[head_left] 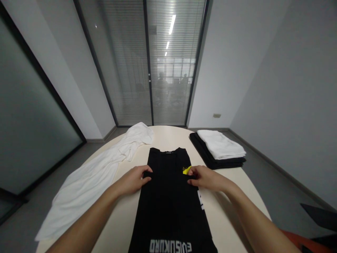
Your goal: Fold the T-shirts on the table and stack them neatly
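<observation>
A black shirt (pixel 172 207) lies lengthwise on the table in front of me, its collar at the far end and pale lettering near the bottom. Its sides are folded in, and a yellow patch shows at the right. On the left side of the shirt, my left hand (pixel 137 178) pinches a fold edge between thumb and fingers. Opposite it, my right hand (pixel 204 177) pinches the same edge beside the yellow patch.
A loose white garment (pixel 89 182) stretches along the left of the round table (pixel 168 135). At the back right, a folded white garment (pixel 221 144) rests on folded black cloth (pixel 226 162). Something red and black is at the lower right.
</observation>
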Tool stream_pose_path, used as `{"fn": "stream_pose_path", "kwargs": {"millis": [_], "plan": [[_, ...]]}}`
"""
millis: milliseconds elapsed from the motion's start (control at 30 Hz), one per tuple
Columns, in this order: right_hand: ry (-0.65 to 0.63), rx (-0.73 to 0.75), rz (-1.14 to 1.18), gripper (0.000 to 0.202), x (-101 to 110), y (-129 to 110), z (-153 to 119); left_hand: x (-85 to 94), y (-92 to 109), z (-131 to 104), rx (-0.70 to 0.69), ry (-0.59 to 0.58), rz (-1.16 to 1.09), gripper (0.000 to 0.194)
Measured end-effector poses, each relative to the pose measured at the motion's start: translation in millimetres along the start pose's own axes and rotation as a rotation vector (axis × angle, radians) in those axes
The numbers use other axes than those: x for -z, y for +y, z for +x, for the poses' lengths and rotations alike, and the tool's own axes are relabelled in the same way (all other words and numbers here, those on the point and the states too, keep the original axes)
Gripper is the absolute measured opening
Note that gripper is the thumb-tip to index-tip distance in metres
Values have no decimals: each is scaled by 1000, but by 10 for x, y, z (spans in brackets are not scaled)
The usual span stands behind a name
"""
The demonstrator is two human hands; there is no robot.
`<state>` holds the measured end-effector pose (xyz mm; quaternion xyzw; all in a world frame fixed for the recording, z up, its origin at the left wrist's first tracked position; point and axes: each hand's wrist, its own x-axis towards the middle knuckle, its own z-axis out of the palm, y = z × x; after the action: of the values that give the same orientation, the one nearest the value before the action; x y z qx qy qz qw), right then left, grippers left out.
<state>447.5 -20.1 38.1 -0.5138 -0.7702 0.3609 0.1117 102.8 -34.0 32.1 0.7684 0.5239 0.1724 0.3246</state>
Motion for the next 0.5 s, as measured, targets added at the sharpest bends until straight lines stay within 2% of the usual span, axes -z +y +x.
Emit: {"fn": "stream_pose_path", "kwargs": {"millis": [100, 200, 267, 367, 433, 500], "plan": [[108, 69, 44, 21, 59, -35, 6, 12, 47, 37, -30, 96, -46, 28], [343, 129, 102, 27, 92, -29, 91, 15, 97, 143, -61, 305, -139, 27], [458, 149, 155, 32, 67, 28, 186, -22, 70, 239, -79, 397, -247, 30], [424, 117, 195, 38, -25, 160, 321, -143, -73, 360, -58, 349, -398, 44], [359, 94, 198, 41, -86, 228, 368, -229, -175, 397, -45, 312, -437, 53], [349, 111, 172, 39, -117, 242, 373, -279, -222, 397, -56, 321, -433, 54]]}}
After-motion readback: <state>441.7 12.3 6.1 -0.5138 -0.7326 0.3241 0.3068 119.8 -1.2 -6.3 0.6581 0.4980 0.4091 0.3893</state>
